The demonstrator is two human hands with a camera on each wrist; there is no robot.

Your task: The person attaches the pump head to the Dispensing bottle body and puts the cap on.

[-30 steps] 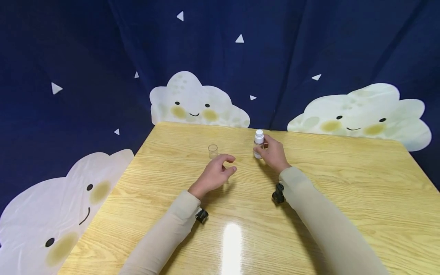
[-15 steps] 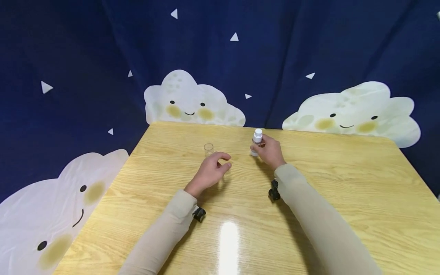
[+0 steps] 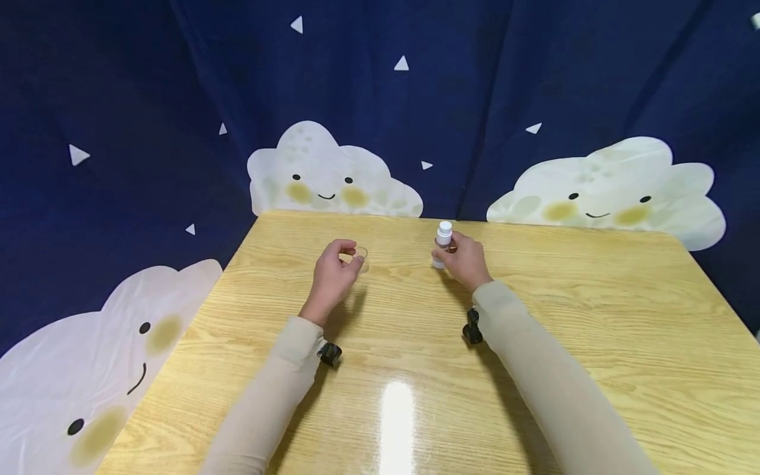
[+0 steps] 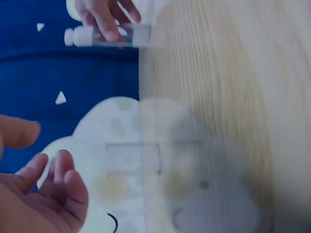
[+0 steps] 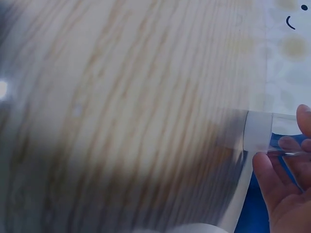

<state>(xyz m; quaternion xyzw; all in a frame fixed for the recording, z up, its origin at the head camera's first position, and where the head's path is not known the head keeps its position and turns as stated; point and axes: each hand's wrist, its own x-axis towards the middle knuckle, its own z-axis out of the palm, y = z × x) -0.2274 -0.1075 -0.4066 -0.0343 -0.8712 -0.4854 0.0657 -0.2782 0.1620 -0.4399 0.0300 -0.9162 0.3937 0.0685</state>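
A small clear bottle with a white cap and a white base stands upright towards the back of the table. My right hand holds its middle between thumb and fingers. Further left is a transparent, cup-like cylinder, faint against the wood and partly hidden by my left hand. In the left wrist view, that hand's fingers are spread and loosely bent, with a gap between them and the clear cup.
The glossy wooden table reaches back to a dark blue curtain printed with white clouds. A bright reflection shows near the front. Small black devices are worn at both wrists.
My left hand has moved left and away from me, up beside the clear cup. My right hand keeps its grip on the bottle in nearly the same place. The head view has shifted slightly.
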